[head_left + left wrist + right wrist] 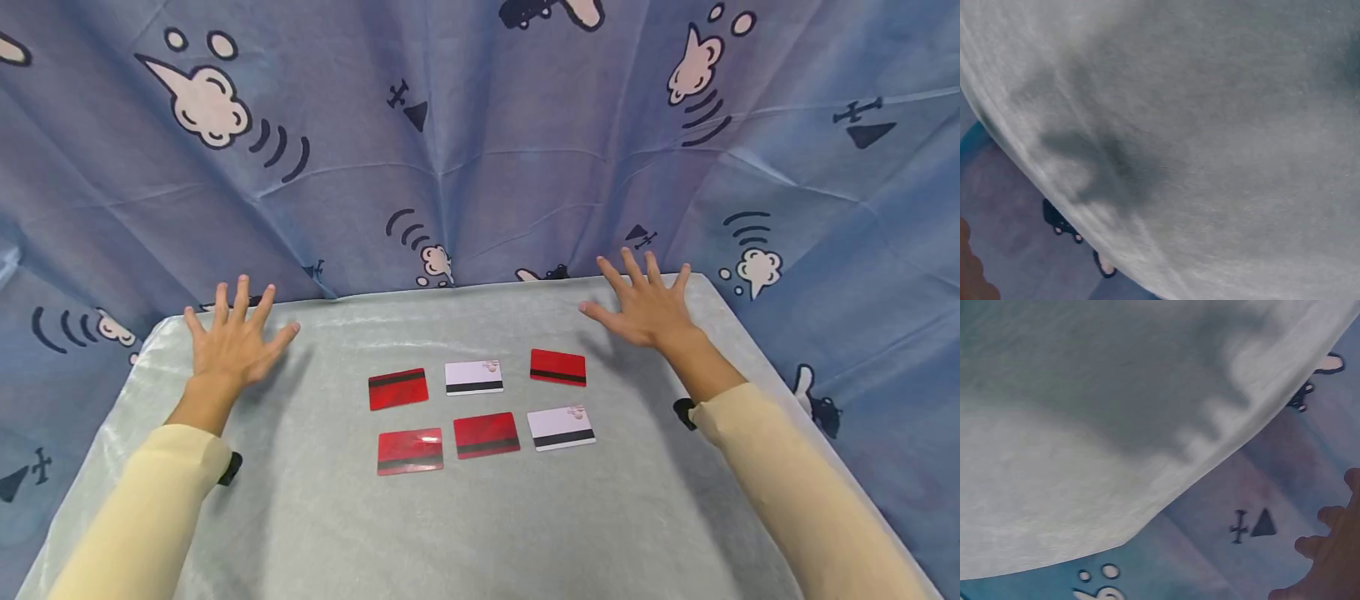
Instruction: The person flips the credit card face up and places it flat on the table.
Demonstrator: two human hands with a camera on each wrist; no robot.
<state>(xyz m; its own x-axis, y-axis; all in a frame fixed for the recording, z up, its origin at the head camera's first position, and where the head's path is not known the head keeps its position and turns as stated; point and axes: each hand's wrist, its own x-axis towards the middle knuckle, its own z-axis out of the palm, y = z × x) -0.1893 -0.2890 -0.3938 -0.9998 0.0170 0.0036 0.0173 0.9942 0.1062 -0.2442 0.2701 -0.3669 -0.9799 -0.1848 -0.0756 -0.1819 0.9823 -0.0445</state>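
Observation:
My left hand (231, 343) is held with fingers spread above the table's far left part, holding nothing. On the far right, my right hand (647, 304) is spread the same way, also with nothing in it. Between them lie striped plastic cards in two rows. The back row has a red card (398, 393), a white card (473, 385) and another red card (558, 372), which is nearest my right hand. In the front row are a red card (410, 462), a second red card (486, 446) and a white card (561, 438). Neither hand touches a card.
A pale grey cloth covers the table (480, 533). Behind it and at both sides hangs a blue curtain (480, 167) with cartoon prints. The hands cast shadows on the cloth, and both wrist views show the table's edge.

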